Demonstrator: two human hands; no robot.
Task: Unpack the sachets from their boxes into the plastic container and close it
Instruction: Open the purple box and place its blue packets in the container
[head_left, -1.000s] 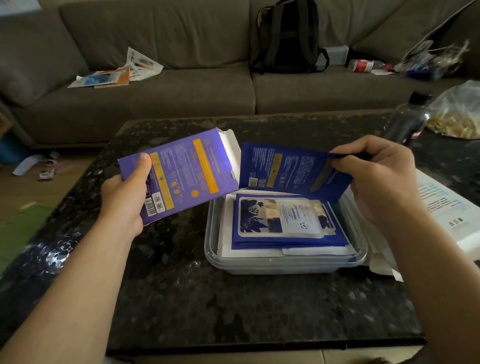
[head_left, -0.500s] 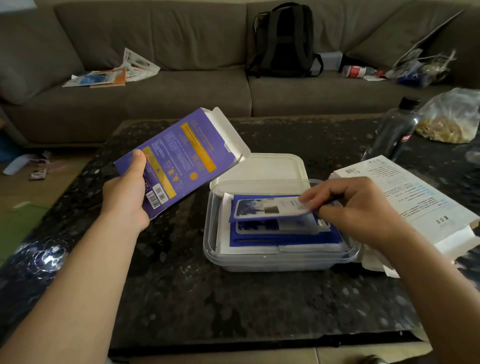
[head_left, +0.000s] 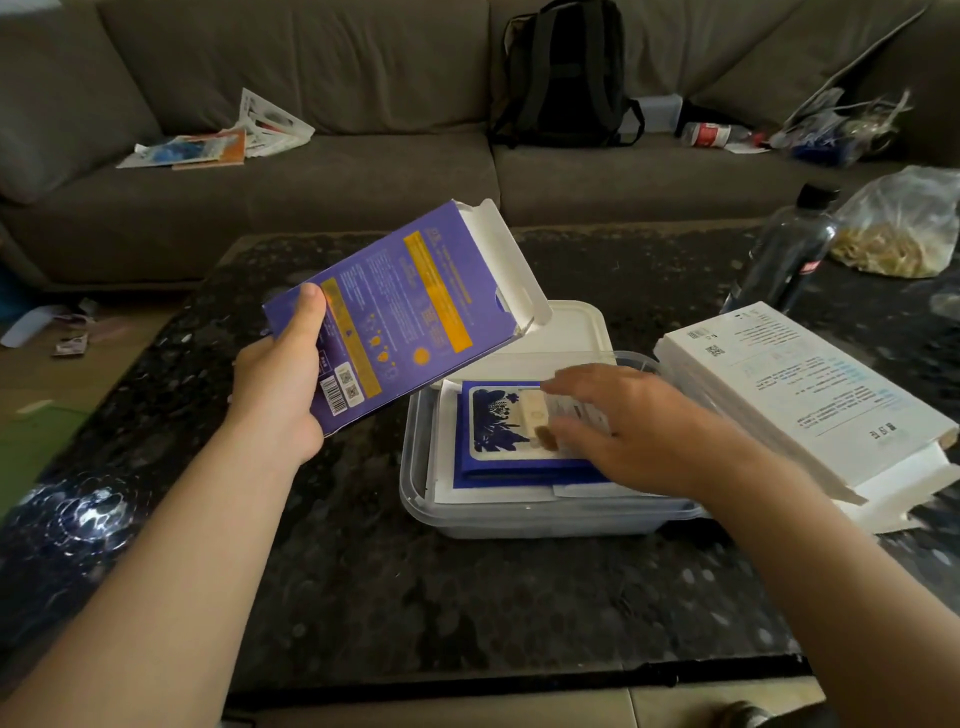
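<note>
A purple box (head_left: 395, 317) is gripped at its lower end by the left hand (head_left: 280, 384). The thumb is laid across the printed face and the fingers are curled behind. The box is held tilted above the table (head_left: 467, 597), with its white flap standing open at the upper right, over the far left corner of the container (head_left: 519, 522).

The container, of clear plastic, is set near the middle of the dark table. A stack of blue and white sachets (head_left: 498, 421) is seen lying flat inside it. The right hand (head_left: 628, 426) is spread low over the top sachet, fingers straight and slightly apart, with nothing held. The hand is blurred, so it cannot be told whether the sachet is pressed or only touched.

A white lid (head_left: 571, 332) is seen just behind the container, which is not yet closed. White boxes (head_left: 795, 384) are stacked just beside it on the right. Further back on that side a dark bottle (head_left: 789, 249) is stood upright near a clear bag (head_left: 904, 223). Beyond the table a sofa (head_left: 363, 182) is strewn with papers (head_left: 218, 140), and a backpack (head_left: 566, 73) is propped against its back.
</note>
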